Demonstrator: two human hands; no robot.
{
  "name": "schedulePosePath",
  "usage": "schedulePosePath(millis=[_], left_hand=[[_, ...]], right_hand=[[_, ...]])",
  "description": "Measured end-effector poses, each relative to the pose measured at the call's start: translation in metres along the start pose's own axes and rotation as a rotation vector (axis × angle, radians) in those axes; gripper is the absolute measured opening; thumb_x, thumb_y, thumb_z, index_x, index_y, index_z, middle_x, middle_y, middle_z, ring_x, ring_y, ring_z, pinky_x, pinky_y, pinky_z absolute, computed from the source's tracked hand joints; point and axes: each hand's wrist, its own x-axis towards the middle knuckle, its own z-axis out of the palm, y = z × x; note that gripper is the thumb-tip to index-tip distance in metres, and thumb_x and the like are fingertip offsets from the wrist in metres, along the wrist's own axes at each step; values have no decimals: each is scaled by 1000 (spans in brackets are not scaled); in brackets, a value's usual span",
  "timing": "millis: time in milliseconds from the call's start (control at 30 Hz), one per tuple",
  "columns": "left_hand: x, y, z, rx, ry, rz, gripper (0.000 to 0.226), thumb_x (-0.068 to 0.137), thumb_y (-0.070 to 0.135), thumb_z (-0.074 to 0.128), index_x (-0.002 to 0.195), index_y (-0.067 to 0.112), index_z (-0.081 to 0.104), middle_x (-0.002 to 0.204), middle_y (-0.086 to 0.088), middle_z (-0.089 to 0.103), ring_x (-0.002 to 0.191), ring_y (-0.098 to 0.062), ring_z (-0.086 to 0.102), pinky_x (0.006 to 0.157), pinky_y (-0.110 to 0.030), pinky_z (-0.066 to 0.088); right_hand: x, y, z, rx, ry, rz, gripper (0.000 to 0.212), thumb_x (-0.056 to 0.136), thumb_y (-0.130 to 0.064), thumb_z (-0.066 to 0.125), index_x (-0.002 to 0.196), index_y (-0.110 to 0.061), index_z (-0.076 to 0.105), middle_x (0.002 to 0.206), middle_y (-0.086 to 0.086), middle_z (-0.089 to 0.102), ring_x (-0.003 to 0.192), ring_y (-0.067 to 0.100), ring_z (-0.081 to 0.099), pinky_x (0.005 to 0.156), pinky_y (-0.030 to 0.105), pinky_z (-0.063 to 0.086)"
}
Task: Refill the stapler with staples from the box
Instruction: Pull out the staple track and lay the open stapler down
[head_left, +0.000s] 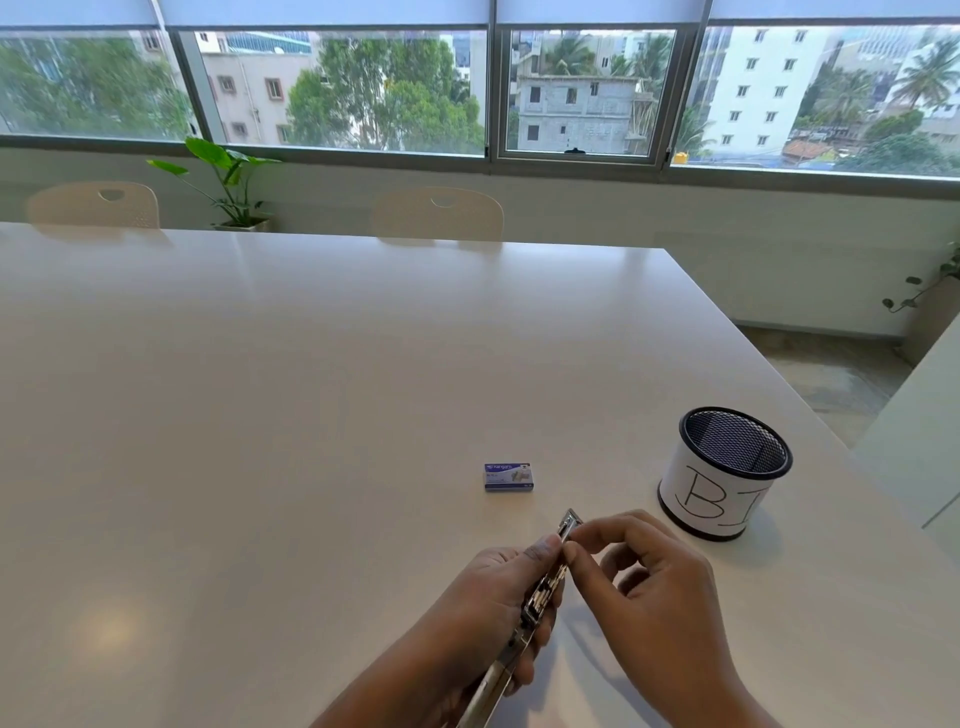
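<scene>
A metal stapler (540, 597) lies opened in my left hand (483, 608), its silver staple channel pointing up and away from me. My left thumb presses against the channel's side. My right hand (639, 571) pinches at the channel's upper part with thumb and forefinger; whether staples sit between those fingertips I cannot tell. The small blue staple box (509, 476) rests closed on the white table (260, 415), a short way beyond both hands and apart from them.
A black mesh pen cup (724, 473) with a white paper label stands to the right of the box, near the table's right edge. Two cream chairs (436, 213) and a potted plant (234, 182) are past the far edge, below the windows.
</scene>
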Motion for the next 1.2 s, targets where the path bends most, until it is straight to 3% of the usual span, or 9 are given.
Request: schedulePosePath(millis=[167, 367, 600, 833, 933, 1033, 1200], left_hand=[[1, -5, 0, 5, 16, 15, 50, 97, 52, 52, 64, 17, 63, 50, -5, 55, 29, -15, 46, 32, -17, 36], [3, -9, -1, -21, 9, 14, 52, 96, 53, 51, 59, 18, 61, 45, -4, 54, 25, -14, 46, 31, -14, 33], [14, -17, -6, -146, 29, 42, 56, 54, 70, 83, 62, 17, 68, 48, -4, 54, 29, -14, 45, 31, -19, 38], [16, -20, -8, -146, 35, 54, 58, 52, 71, 83, 65, 16, 68, 48, -5, 53, 30, -14, 45, 32, -18, 39], [13, -17, -9, -139, 67, 41, 49, 63, 67, 74, 56, 19, 66, 46, -5, 52, 27, -14, 43, 32, -17, 37], [11, -14, -10, -148, 85, 20, 47, 79, 60, 64, 53, 21, 67, 46, -5, 52, 27, -14, 42, 32, -16, 36], [8, -12, -9, -188, 102, -11, 54, 92, 54, 59, 51, 19, 65, 45, -5, 51, 27, -14, 41, 32, -16, 35]], right_hand=[[1, 2, 1, 48, -20, 104, 17, 74, -18, 79, 67, -30, 70, 69, -12, 69, 52, 8, 55, 44, 11, 42], [0, 0, 0, 140, -52, 180, 14, 76, -16, 78, 69, -27, 72, 54, -9, 63, 46, 1, 45, 43, 16, 41], [-8, -5, 7, 134, -129, 158, 15, 76, -16, 77, 71, -29, 71, 54, -6, 60, 44, 1, 42, 43, 16, 38], [-7, -7, 5, 141, -109, 122, 16, 76, -14, 78, 71, -28, 70, 57, -6, 62, 43, 2, 43, 42, 16, 38], [-8, -10, 4, 135, -76, 59, 17, 74, -11, 79, 69, -25, 70, 64, -8, 65, 44, 6, 47, 40, 17, 37], [-10, -14, 5, 147, -53, -5, 25, 72, -4, 79, 69, -27, 71, 79, -8, 71, 53, 13, 58, 40, 32, 46], [-11, -14, 4, 166, -37, -13, 21, 70, -8, 81, 72, -28, 73, 74, -7, 74, 57, 16, 63, 48, 36, 55]])
